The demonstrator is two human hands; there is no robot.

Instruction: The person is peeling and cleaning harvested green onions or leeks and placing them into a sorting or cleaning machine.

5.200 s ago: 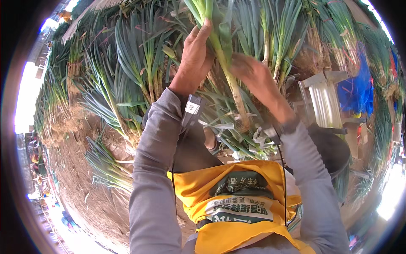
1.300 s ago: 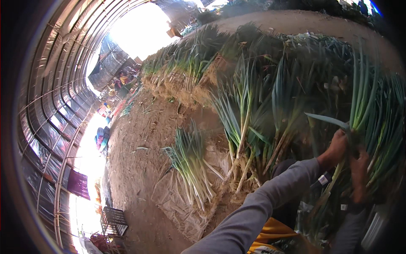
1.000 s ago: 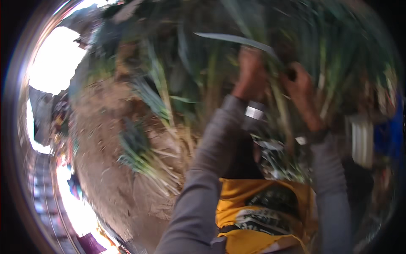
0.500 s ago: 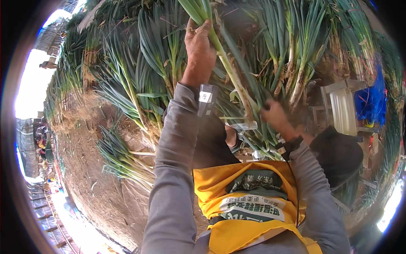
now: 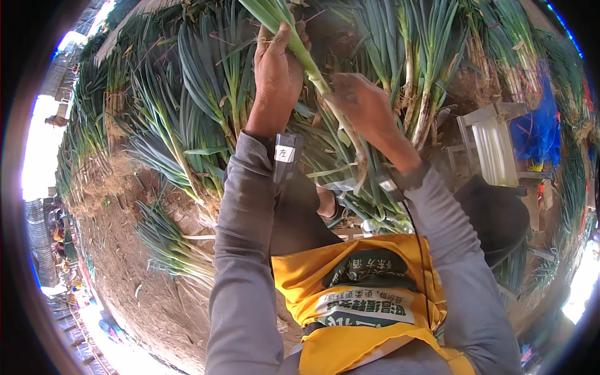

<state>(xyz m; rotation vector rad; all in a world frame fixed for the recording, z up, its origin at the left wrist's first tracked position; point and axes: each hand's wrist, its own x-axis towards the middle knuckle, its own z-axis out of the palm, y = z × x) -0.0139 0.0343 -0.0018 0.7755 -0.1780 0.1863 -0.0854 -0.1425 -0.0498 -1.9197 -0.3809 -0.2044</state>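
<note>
My left hand (image 5: 278, 75) is closed around the upper stalk of a long green onion (image 5: 340, 119), just below where its green leaves spread. The onion slants down to the right, its pale root end hanging lowest. My right hand (image 5: 365, 112) is beside the middle of that stalk, its fingers smeared by motion; whether they pinch the stalk I cannot make out. Below it, more green onions (image 5: 375, 206) lie in front of my yellow apron (image 5: 356, 284).
Rows of green onions (image 5: 194, 81) stand along the far side. A small bunch (image 5: 172, 244) lies on the brown ground (image 5: 156, 294) at left. At right are a wooden stand with pale strips (image 5: 494, 150), a blue plastic bag (image 5: 536, 131) and a dark rounded shape (image 5: 497, 219).
My right hand has risen and moved left, from below the onion's root end to beside the middle of its stalk. The left hand still grips the onion, slightly farther left in view.
</note>
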